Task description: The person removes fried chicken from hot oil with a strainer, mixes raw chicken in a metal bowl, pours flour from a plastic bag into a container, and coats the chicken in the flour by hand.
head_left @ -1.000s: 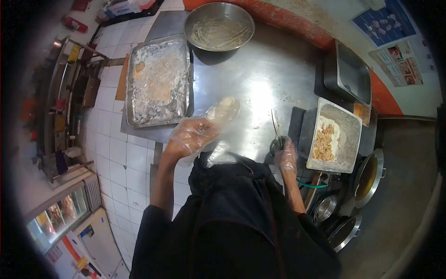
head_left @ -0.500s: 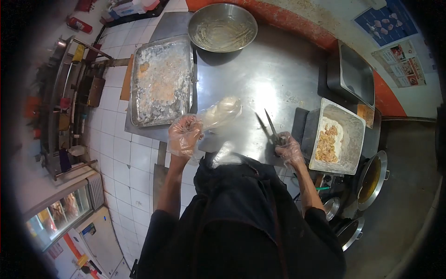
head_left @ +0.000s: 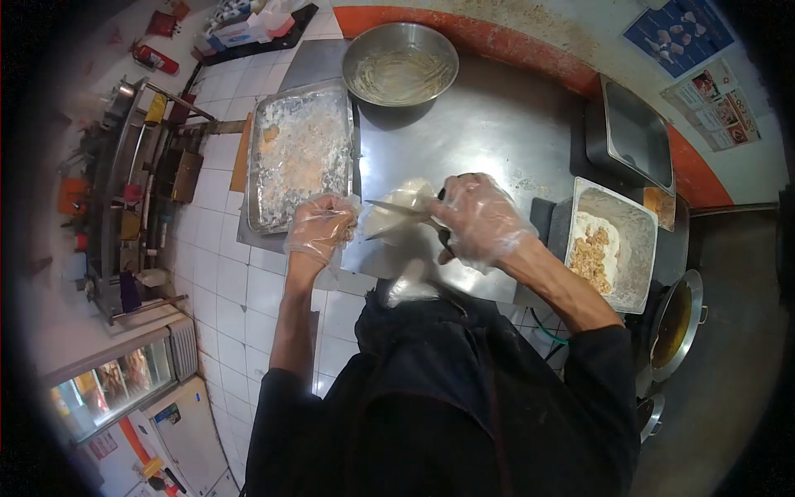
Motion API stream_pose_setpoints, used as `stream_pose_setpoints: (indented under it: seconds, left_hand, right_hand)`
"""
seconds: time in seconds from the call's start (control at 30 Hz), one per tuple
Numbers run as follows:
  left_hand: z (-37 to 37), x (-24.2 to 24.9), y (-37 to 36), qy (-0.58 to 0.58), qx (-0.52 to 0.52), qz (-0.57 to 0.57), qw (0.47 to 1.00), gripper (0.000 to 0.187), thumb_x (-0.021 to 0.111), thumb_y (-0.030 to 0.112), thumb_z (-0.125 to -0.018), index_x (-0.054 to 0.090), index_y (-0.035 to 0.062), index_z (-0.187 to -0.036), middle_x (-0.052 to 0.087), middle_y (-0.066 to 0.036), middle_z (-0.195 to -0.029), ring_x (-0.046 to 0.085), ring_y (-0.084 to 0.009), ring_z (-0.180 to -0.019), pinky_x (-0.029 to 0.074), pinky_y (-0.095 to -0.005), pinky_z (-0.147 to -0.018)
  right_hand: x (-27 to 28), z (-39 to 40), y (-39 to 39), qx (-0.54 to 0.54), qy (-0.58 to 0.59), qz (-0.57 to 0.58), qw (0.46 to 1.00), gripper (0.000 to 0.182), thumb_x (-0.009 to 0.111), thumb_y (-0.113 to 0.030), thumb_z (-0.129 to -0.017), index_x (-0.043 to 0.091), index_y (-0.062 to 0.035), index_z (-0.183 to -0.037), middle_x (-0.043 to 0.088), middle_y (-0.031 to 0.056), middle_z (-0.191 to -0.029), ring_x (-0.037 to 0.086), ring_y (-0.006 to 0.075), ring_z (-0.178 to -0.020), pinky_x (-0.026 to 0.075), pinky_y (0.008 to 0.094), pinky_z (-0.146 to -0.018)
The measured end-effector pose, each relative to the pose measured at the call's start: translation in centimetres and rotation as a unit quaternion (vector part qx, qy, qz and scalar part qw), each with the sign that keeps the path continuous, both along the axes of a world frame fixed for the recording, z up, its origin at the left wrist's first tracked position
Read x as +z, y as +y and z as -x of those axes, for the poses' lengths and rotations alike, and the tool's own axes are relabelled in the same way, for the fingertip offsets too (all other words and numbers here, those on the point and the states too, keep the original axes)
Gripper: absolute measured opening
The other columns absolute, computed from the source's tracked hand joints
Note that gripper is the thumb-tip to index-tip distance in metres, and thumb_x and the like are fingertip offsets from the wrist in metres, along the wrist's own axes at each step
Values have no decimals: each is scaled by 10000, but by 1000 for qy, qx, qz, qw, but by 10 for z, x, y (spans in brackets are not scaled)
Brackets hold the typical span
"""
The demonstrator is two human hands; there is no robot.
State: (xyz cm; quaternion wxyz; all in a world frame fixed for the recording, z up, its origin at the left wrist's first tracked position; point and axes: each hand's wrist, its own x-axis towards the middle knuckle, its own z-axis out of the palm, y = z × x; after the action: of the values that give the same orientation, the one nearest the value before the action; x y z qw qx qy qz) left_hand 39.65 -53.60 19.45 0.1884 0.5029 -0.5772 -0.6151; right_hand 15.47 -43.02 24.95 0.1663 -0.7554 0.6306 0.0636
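Note:
My left hand [head_left: 323, 225], in a clear plastic glove, is closed on the gathered end of a clear plastic bag [head_left: 407, 195] with something pale inside. The bag hangs over the steel table, to the right of that hand. My right hand [head_left: 480, 217], gloved too, grips a pair of scissors [head_left: 396, 209] by the dark handles. Their blades are spread and point left, overlapping the bag close to my left fingers. A crumpled clear plastic piece [head_left: 411, 286] lies at the table's front edge, against the black apron.
A flour-dusted tray [head_left: 302, 157] sits left on the steel table [head_left: 497, 116], with a smeared metal bowl [head_left: 401, 65] behind. At right are a deep pan [head_left: 633, 240] holding flour and breaded pieces, another deep pan [head_left: 638, 132], and a pot of oil [head_left: 675, 323].
My right hand has swung left and up with the scissors, from the table's right side to the bag. My left hand keeps hold of the bag at about the same place.

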Motion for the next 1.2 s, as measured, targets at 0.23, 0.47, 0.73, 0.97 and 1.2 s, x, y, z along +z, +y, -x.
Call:
stream_pose_setpoints:
  seconds: [0.23, 0.47, 0.73, 0.97, 1.2]
  left_hand:
    - [1, 16, 19, -163, -37, 189, 968, 229, 685, 228, -817, 666, 2, -783, 615, -61, -632, 536, -135, -565, 457, -317, -572]
    - [9, 12, 18, -142, -71, 263, 952, 209, 690, 212, -797, 663, 5, -814, 625, -125, -673, 593, -180, -612, 468, -338, -605]
    - [13, 5, 8, -147, -93, 283, 943, 178, 685, 184, -796, 653, 10, -821, 618, -109, -689, 589, -150, -644, 471, -308, -630]
    - [14, 1, 6, -133, -94, 290, 943, 188, 683, 183, -817, 658, -3, -807, 619, -76, -662, 570, -118, -618, 459, -288, -590]
    - [17, 8, 16, -108, -64, 161, 979, 233, 679, 251, -791, 672, 18, -802, 636, -119, -685, 601, -170, -608, 474, -324, -608]
  right_hand:
    - [-7, -8, -15, 76, 48, 63, 994, 689, 770, -492, -668, 580, -117, -1214, 620, 169, -971, 625, 290, -963, 487, 409, -833]
    - [4, -9, -16, 79, 16, -2, 997, 639, 733, -512, -729, 582, -79, -1174, 663, 152, -888, 672, 301, -849, 540, 419, -757]
    - [-46, 4, -1, -15, -82, -77, 994, 577, 669, -489, -798, 555, -142, -1245, 655, 126, -756, 659, 299, -661, 544, 424, -619]
    - [-58, -3, -10, 50, -59, -15, 997, 662, 616, -542, -830, 473, -144, -1339, 645, 159, -731, 656, 306, -645, 540, 426, -539]
    - [-41, -9, -4, 29, -82, -15, 996, 695, 637, -559, -803, 495, -116, -1320, 653, 170, -739, 663, 315, -667, 542, 422, -590]
